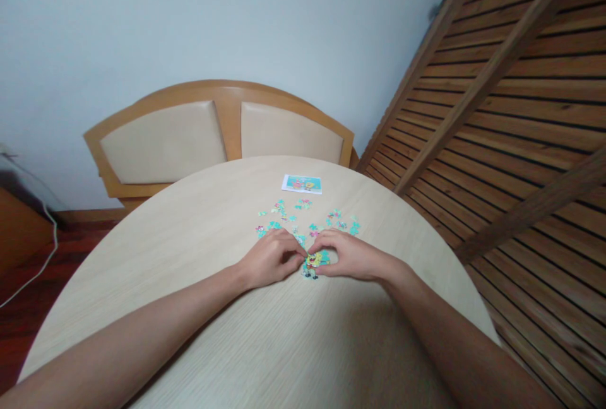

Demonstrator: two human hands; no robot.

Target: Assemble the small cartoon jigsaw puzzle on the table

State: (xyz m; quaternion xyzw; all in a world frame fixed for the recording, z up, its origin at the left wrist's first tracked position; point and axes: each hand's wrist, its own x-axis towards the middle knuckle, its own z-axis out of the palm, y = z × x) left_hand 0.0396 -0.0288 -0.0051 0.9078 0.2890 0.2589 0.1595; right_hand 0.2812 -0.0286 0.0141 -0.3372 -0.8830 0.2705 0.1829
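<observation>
A partly joined jigsaw puzzle (312,262) with a yellow cartoon figure lies on the table between my hands. At its left edge, my left hand (274,257) has thumb and index finger pinched together on what seems to be a small puzzle piece, mostly hidden by the fingertips. My right hand (348,256) curves around the puzzle from the right, index fingertip at its top edge and thumb at its lower right. Just beyond the hands are scattered loose puzzle pieces (334,214), mostly turquoise with some pink and yellow.
A small printed picture card (303,184) lies farther back on the round wooden table (189,226). Behind the table stands a padded wooden headboard (227,118) against the wall. A slatted wooden frame (502,93) leans at the right. A white cable (53,238) hangs at the left.
</observation>
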